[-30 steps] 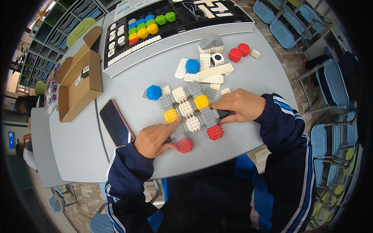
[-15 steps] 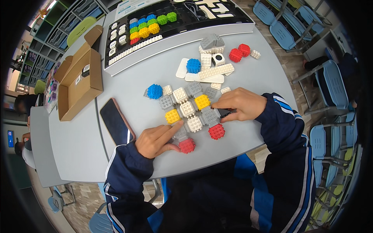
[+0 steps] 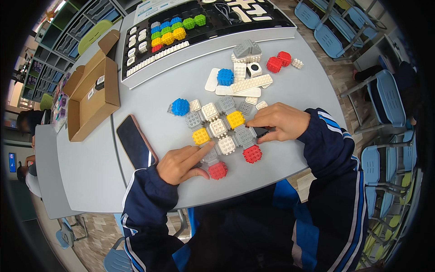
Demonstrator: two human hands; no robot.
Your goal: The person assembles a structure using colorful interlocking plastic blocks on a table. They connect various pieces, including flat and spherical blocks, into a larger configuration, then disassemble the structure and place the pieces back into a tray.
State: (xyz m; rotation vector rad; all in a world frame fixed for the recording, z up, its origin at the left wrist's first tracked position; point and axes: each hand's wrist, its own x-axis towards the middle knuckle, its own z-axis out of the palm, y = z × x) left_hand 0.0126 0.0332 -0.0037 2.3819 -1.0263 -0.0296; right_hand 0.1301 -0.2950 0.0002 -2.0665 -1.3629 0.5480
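Before me on the table lies a flat build of joined studded blocks [image 3: 218, 128], in white, grey, yellow and red. My right hand [image 3: 283, 121] pinches a small black sloped block [image 3: 260, 131] between thumb and fingers, up against the build's right side. On the near left side, my left hand [image 3: 179, 163] grips the build, its fingers over a grey block [image 3: 210, 156] that they partly hide. The left thumb lies beside a red block [image 3: 218, 171]. Another red block [image 3: 252, 154] sticks out at the near right, and a yellow block [image 3: 235, 119] is close to my right fingertips.
A phone [image 3: 136, 141] lies left of my left hand, with an open cardboard box [image 3: 97, 97] beyond it. Loose white plates [image 3: 252, 84], a blue block [image 3: 225, 77] and red blocks [image 3: 274, 64] lie farther off. A parts tray [image 3: 213, 41] spans the back.
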